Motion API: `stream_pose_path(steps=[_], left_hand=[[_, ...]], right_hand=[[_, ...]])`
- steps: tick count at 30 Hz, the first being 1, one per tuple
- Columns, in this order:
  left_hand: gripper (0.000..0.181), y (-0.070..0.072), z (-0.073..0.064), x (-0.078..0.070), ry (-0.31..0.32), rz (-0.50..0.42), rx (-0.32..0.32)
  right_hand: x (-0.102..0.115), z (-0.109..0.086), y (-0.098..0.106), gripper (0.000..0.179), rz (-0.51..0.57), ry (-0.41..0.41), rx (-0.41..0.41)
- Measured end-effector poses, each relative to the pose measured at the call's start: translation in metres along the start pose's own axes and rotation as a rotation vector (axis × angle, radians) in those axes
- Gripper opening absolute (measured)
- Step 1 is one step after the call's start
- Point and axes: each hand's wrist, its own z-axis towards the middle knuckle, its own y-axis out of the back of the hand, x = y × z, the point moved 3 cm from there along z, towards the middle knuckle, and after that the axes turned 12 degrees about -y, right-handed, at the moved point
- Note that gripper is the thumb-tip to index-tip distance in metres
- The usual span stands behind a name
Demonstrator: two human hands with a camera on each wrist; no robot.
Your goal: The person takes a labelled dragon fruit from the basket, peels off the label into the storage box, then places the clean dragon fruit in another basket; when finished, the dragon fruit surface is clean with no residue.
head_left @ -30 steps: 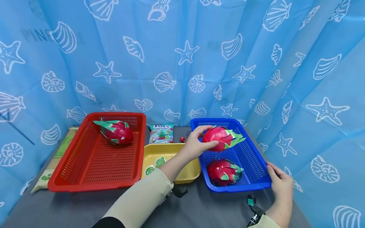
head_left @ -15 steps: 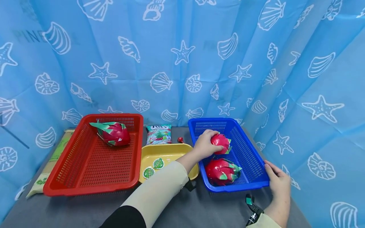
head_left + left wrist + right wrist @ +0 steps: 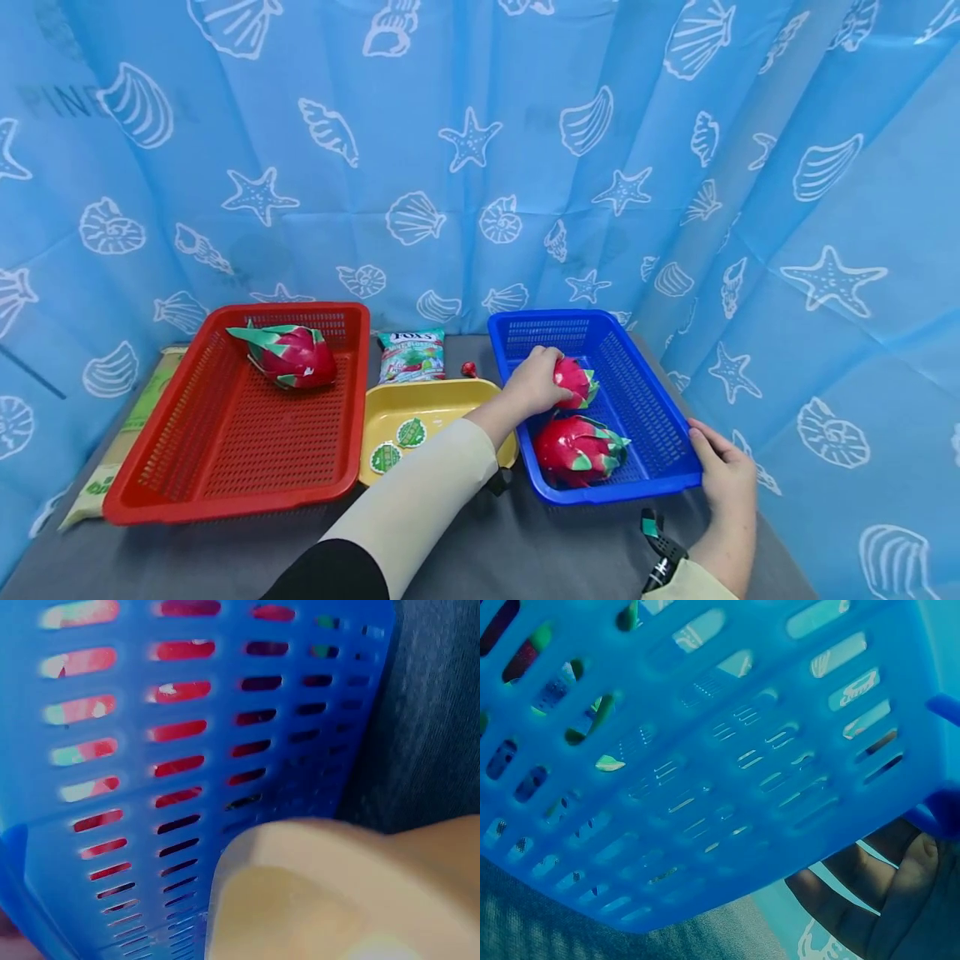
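Observation:
In the head view, my left hand (image 3: 534,383) reaches into the blue basket (image 3: 630,491) and grips a dragon fruit (image 3: 576,383) from its left side. Just in front of it, a second dragon fruit (image 3: 572,450) lies in the same basket, green leaf tips to the right. My right hand (image 3: 726,475) holds the basket's rim at the front right corner. The left wrist view has red and green showing through the slots of the basket wall (image 3: 135,802). From the right wrist, curled fingers (image 3: 855,874) appear below the basket's edge.
A red basket (image 3: 240,506) on the left contains another dragon fruit (image 3: 296,357). Between the baskets are a yellow tray (image 3: 431,392) with two round green stickers, a FOX'S candy bag (image 3: 411,357) and a small red item (image 3: 468,368). A long green-and-beige packet (image 3: 93,492) lies beside the red basket.
My left hand has moved the dragon fruit down into the blue basket, behind the other one, and turned it. My right hand keeps its hold on the rim. The head view has shifted slightly.

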Motion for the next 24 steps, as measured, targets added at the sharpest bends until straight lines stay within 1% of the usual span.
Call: stream_pose_path(steps=[3,6,11,14,16,18,20,22,24], left_hand=[[0.063,0.0,-0.001,-0.002,0.001,0.121,0.055],[0.063,-0.001,-0.002,-0.003,-0.004,0.226,0.095],[0.063,-0.006,-0.005,-0.003,-0.008,0.327,0.116],[0.062,-0.009,-0.008,-0.003,-0.03,0.385,0.124],[0.062,-0.009,-0.011,-0.003,-0.052,0.407,0.111],[0.061,-0.008,-0.016,-0.003,-0.078,0.403,0.085],[0.059,-0.006,-0.022,-0.003,-0.1,0.355,0.046],[0.057,-0.004,-0.029,-0.003,-0.122,0.266,-0.001],[0.055,0.0,-0.037,-0.004,-0.145,0.149,-0.056]], right_hand=[[0.001,-0.001,-0.002,0.065,0.02,0.005,0.015],[0.002,-0.001,-0.005,0.065,0.039,0.005,0.024],[0.003,-0.002,-0.006,0.065,0.059,0.016,0.037],[0.003,-0.003,-0.004,0.066,0.081,0.024,0.046],[0.003,-0.003,-0.004,0.066,0.086,0.026,0.05],[0.002,-0.003,-0.003,0.067,0.084,0.023,0.056],[0.001,-0.003,-0.002,0.067,0.081,0.02,0.065],[-0.001,-0.002,0.0,0.067,0.08,0.017,0.067],[-0.002,-0.001,0.001,0.066,0.077,0.015,0.062]])
